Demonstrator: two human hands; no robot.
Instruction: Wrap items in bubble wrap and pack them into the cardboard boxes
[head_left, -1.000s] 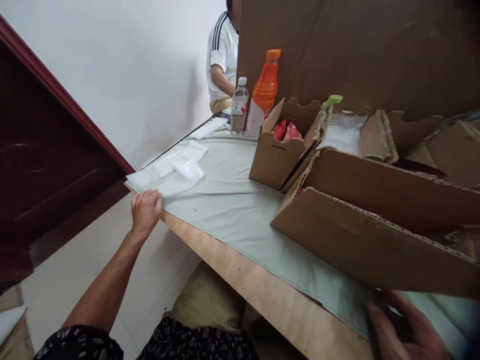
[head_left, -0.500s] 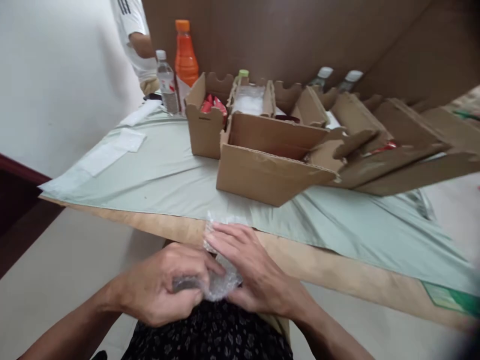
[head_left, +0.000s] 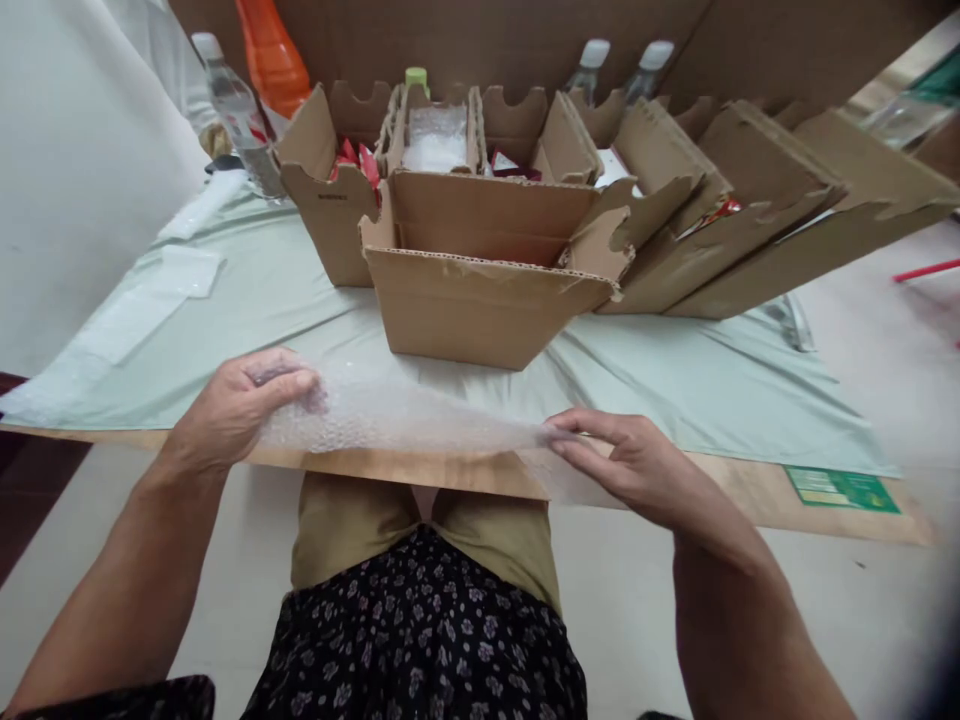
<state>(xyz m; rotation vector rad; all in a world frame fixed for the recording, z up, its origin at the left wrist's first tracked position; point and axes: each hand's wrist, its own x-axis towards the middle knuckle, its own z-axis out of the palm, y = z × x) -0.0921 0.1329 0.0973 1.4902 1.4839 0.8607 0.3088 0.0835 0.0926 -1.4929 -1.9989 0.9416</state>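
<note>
A clear sheet of bubble wrap (head_left: 405, 412) stretches between my two hands, above the front edge of the table. My left hand (head_left: 240, 405) is closed around its left end, where the wrap looks bunched; whether something lies inside it I cannot tell. With thumb and fingertips, my right hand (head_left: 626, 462) pinches the other end. Just beyond the wrap stands a cardboard box (head_left: 480, 305), open at the top, its inside partly hidden.
Several open cardboard bins stand in a row behind, one with red packets (head_left: 356, 162), another with clear plastic wrap (head_left: 436, 140). A clear bottle (head_left: 240, 120) and an orange bottle (head_left: 274, 60) stand back left. Flat plastic pieces (head_left: 150, 305) lie left; a green card (head_left: 841, 490) right.
My hands were close together over my lap with the bubble wrap bunched between them. They have moved apart and forward, drawing the wrap out long. The camera view has shifted too.
</note>
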